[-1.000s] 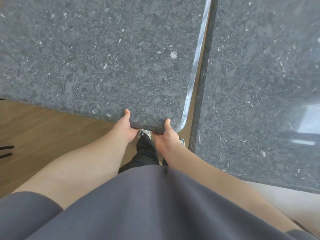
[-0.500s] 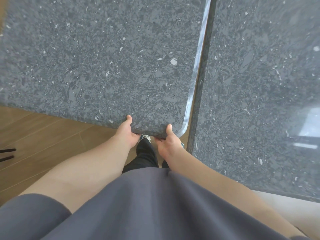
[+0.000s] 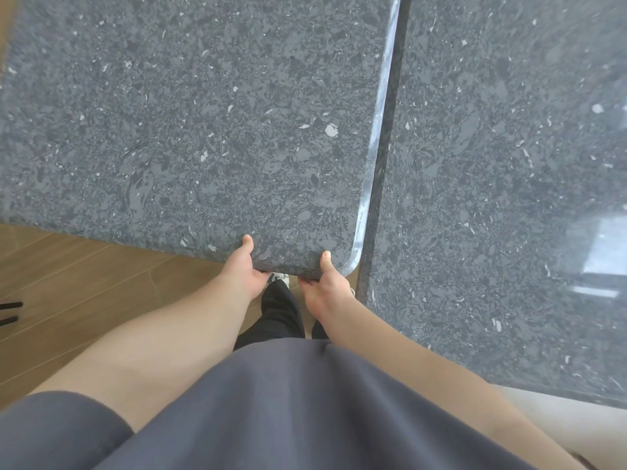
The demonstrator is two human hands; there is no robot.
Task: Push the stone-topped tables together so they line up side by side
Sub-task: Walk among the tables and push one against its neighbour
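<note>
Item: 2 stone-topped tables, dark speckled grey. Left table (image 3: pixel 203 130), long edge nearly against the right table (image 3: pixel 509 198); a thin seam remains, near edges not flush. Left hand (image 3: pixel 242 266) and right hand (image 3: pixel 325 283) each pinch the left table's near edge, thumbs on top, fingers hidden underneath. Handling: push evenly rightward, both hands together, keeping edges parallel; fingers clear of the seam.

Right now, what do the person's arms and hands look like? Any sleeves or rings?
Both forearms are bare. The left hand and right hand show no gloves, and no rings on the parts that show. Short dark grey sleeves end above the elbows, matching the grey top.
</note>
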